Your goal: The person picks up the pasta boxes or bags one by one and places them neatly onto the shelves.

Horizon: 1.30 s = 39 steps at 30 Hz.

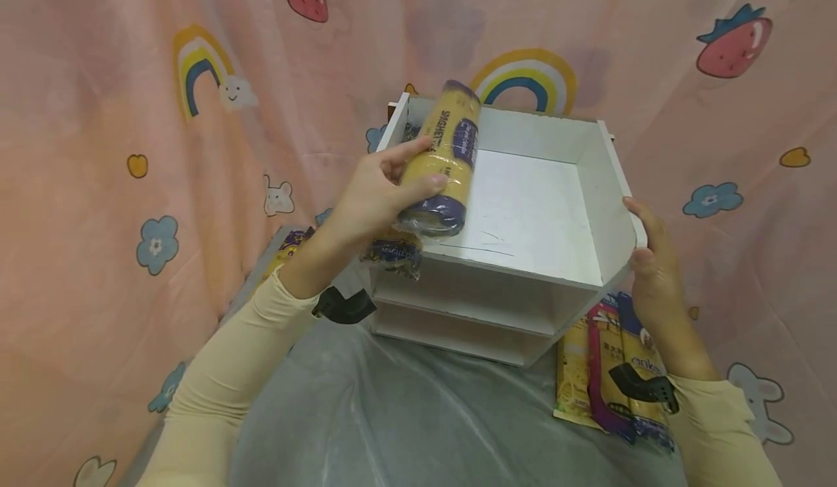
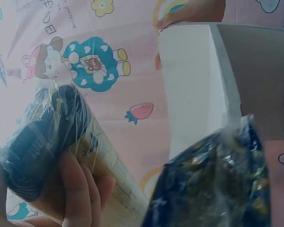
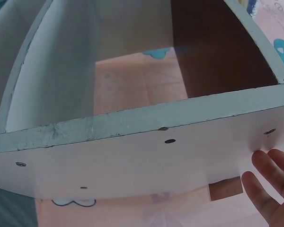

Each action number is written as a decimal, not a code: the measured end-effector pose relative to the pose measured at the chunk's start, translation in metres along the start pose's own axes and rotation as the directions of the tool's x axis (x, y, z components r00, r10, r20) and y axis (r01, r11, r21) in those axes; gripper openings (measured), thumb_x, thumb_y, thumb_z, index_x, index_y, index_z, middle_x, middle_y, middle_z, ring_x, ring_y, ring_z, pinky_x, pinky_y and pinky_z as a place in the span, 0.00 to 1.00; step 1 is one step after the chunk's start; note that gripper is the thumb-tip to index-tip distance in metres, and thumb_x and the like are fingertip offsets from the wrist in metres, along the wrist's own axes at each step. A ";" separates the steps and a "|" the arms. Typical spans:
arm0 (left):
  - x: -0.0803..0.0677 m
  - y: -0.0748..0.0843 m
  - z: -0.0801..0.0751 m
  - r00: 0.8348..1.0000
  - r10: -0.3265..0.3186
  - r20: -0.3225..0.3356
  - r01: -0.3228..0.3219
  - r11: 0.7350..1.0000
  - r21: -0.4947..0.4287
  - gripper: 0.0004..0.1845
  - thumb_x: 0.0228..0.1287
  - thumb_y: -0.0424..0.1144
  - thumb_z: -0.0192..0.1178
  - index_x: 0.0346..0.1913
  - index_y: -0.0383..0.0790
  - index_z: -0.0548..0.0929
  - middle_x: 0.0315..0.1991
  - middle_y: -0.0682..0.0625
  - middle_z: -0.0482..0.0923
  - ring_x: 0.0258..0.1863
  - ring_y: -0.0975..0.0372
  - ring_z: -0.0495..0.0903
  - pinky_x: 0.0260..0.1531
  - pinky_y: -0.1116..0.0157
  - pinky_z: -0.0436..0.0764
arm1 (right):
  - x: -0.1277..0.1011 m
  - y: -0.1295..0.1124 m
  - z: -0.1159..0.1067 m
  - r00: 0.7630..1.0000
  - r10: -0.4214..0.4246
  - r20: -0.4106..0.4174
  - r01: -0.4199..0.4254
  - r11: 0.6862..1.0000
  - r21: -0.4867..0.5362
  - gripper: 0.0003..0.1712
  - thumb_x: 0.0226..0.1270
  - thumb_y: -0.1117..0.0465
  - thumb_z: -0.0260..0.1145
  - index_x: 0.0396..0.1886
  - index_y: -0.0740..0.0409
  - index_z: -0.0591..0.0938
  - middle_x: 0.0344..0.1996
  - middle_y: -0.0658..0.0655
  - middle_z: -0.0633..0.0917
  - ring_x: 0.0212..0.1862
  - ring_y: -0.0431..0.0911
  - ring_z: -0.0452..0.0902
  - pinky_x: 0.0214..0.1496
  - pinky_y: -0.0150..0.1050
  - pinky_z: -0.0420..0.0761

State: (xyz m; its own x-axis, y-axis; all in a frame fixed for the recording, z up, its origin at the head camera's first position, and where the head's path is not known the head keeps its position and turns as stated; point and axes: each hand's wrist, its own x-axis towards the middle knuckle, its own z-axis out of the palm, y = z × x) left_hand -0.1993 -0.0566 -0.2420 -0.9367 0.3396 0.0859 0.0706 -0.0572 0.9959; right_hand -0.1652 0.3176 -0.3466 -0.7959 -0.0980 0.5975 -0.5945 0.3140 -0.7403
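My left hand (image 1: 375, 196) grips a yellow and purple spaghetti packet (image 1: 442, 157) wrapped in clear film, held over the left side of the top tray of a white tiered shelf (image 1: 601, 182). The left wrist view shows my fingers (image 2: 80, 189) curled round that packet (image 2: 52, 137). A second dark blue packet (image 1: 392, 251) lies in the lower tier just below my hand, and fills the lower right of the left wrist view (image 2: 213, 184). My right hand (image 1: 650, 265) rests on the shelf's right side panel (image 3: 146, 163), fingers (image 3: 267, 182) lying straight against it.
Several more packets (image 1: 611, 371) lie on the grey cloth (image 1: 405, 414) at the right of the shelf, and another packet (image 1: 288, 248) lies at its left. A pink patterned curtain (image 1: 98, 182) hangs all around behind.
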 end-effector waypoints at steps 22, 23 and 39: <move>0.013 -0.025 0.010 0.997 -0.063 0.041 0.051 0.969 0.243 0.35 0.67 0.44 0.63 0.75 0.43 0.64 0.69 0.52 0.72 0.35 0.69 0.79 0.35 0.74 0.75 | 0.001 0.000 0.000 1.000 0.009 0.015 -0.009 1.000 0.003 0.41 0.73 0.39 0.56 0.76 0.56 0.61 0.73 0.56 0.62 0.66 0.46 0.65 0.60 0.27 0.73; 0.013 -0.025 0.010 0.997 -0.066 0.045 0.052 0.965 0.258 0.36 0.66 0.44 0.64 0.75 0.44 0.64 0.66 0.52 0.75 0.33 0.71 0.77 0.33 0.74 0.74 | 0.001 0.001 0.000 1.000 0.004 0.012 -0.005 1.000 0.018 0.41 0.72 0.39 0.57 0.76 0.56 0.61 0.73 0.56 0.63 0.65 0.46 0.66 0.59 0.27 0.73; 0.015 -0.027 0.010 0.973 -0.090 0.212 -0.024 0.876 0.481 0.42 0.64 0.44 0.67 0.77 0.44 0.59 0.68 0.44 0.71 0.46 0.58 0.84 0.27 0.67 0.80 | 0.001 0.001 -0.001 1.000 0.018 -0.005 -0.018 0.999 -0.036 0.40 0.72 0.39 0.56 0.75 0.55 0.62 0.72 0.54 0.64 0.66 0.45 0.66 0.58 0.25 0.74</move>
State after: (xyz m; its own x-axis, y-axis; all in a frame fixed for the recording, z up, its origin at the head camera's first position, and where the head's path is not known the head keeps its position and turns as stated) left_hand -0.2118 -0.0406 -0.2668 -0.8453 0.5343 0.0005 0.2492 0.3935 0.8849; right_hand -0.1666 0.3184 -0.3466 -0.8056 -0.0878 0.5860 -0.5758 0.3492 -0.7393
